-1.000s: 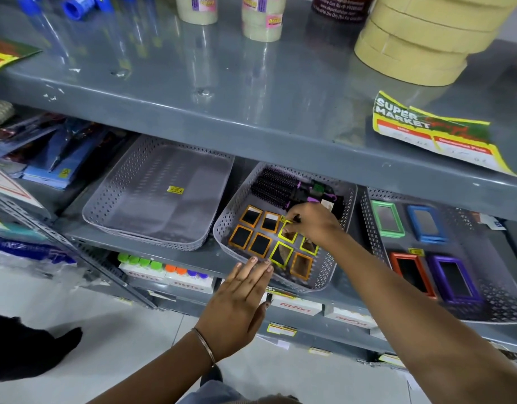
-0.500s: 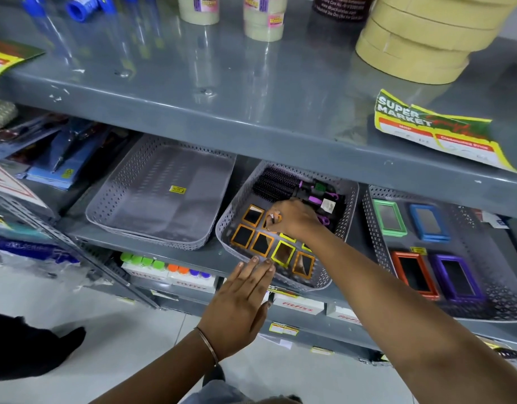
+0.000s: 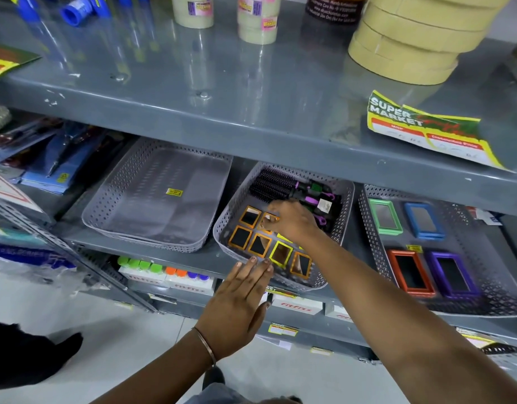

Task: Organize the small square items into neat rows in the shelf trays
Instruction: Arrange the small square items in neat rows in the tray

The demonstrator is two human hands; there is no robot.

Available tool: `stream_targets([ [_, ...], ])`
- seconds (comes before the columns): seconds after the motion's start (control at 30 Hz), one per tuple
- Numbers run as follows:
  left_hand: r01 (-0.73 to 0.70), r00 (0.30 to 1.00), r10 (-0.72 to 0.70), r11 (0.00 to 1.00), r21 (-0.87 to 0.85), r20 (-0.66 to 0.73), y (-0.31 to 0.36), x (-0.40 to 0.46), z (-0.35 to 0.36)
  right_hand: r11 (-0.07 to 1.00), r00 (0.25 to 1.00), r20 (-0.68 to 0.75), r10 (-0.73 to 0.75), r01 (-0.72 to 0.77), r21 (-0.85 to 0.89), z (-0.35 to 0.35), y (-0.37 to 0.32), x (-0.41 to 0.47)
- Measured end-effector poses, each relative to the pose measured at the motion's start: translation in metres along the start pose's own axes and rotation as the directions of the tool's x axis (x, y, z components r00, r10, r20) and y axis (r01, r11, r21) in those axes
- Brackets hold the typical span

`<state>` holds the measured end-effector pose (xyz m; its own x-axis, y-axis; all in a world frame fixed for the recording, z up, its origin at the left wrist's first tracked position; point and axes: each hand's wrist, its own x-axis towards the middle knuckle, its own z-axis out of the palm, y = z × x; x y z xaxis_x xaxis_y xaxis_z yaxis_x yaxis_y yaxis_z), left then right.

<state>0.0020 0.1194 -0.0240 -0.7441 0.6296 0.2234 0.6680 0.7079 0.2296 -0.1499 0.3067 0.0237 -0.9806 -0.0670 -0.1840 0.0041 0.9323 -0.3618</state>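
A grey perforated tray on the lower shelf holds several small square mirrors with orange and yellow frames, laid in two rows. My right hand reaches into the tray, its fingers pinched on an orange-framed mirror in the back row. Beside it lies another orange mirror. The front row shows orange mirrors and a yellow one. My left hand is flat and open, fingertips resting against the tray's front rim. Hairbrushes fill the tray's back.
An empty grey tray sits to the left. A tray on the right holds larger framed mirrors in green, blue, red and purple. The upper shelf overhangs, carrying tape rolls. Boxed items sit on the shelf below.
My right hand has shifted left from the yellow mirrors to the orange mirror in the back row. My left hand has stayed at the tray's front rim.
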Motion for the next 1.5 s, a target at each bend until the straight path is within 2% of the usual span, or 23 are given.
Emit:
stream_targets([
  [0.1, -0.011, 1.000, 0.009, 0.999, -0.051, -0.030, -0.008, 0.003, -0.009, 0.955, 0.978, -0.192, 0.084, -0.024, 0.296, -0.012, 0.008, -0.017],
  [0.2, 0.078, 0.992, -0.088, 0.991, -0.107, -0.090, -0.026, 0.008, -0.022, 0.917, 0.906, -0.366, 0.214, -0.056, 0.396, -0.017, 0.025, -0.046],
  [0.27, 0.125, 0.981, -0.136, 0.989, -0.083, -0.140, -0.040, 0.014, -0.031, 0.877, 0.896, -0.333, 0.294, -0.115, 0.466, -0.018, 0.037, -0.063],
  [0.33, 0.104, 0.984, -0.111, 0.993, -0.059, -0.142, -0.054, 0.022, -0.036, 0.912, 0.960, -0.150, 0.236, -0.165, 0.377, -0.014, 0.044, -0.070],
  [0.4, 0.044, 0.991, -0.045, 0.999, -0.015, -0.126, -0.066, 0.029, -0.036, 0.958, 0.983, 0.013, 0.183, -0.181, 0.222, -0.010, 0.045, -0.073],
  [0.5, 0.028, 0.994, -0.028, 1.000, -0.006, -0.110, -0.075, 0.031, -0.031, 0.974, 0.978, 0.143, 0.153, -0.173, 0.145, -0.004, 0.034, -0.071],
  [0.57, 0.029, 0.992, -0.030, 1.000, -0.012, -0.122, -0.076, 0.031, -0.028, 0.990, 0.978, 0.169, 0.120, -0.130, 0.050, 0.003, 0.028, -0.068],
  [0.7, 0.046, 0.989, -0.048, 0.999, -0.016, -0.138, -0.075, 0.031, -0.028, 0.994, 0.980, 0.169, 0.103, -0.097, -0.044, 0.012, 0.026, -0.064],
  [1.33, 0.103, 0.983, -0.112, 0.992, -0.068, -0.147, -0.071, 0.029, -0.027, 0.997, 0.983, 0.167, 0.077, -0.079, 0.007, 0.013, 0.026, -0.068],
  [1.43, 0.101, 0.983, -0.109, 0.993, -0.063, -0.148, -0.071, 0.029, -0.027, 0.982, 0.985, 0.058, 0.162, -0.167, 0.093, 0.006, 0.030, -0.063],
  [1.5, 0.099, 0.982, -0.106, 0.994, -0.056, -0.156, -0.071, 0.029, -0.025, 0.972, 0.972, -0.046, 0.231, -0.228, 0.066, -0.001, 0.033, -0.054],
])
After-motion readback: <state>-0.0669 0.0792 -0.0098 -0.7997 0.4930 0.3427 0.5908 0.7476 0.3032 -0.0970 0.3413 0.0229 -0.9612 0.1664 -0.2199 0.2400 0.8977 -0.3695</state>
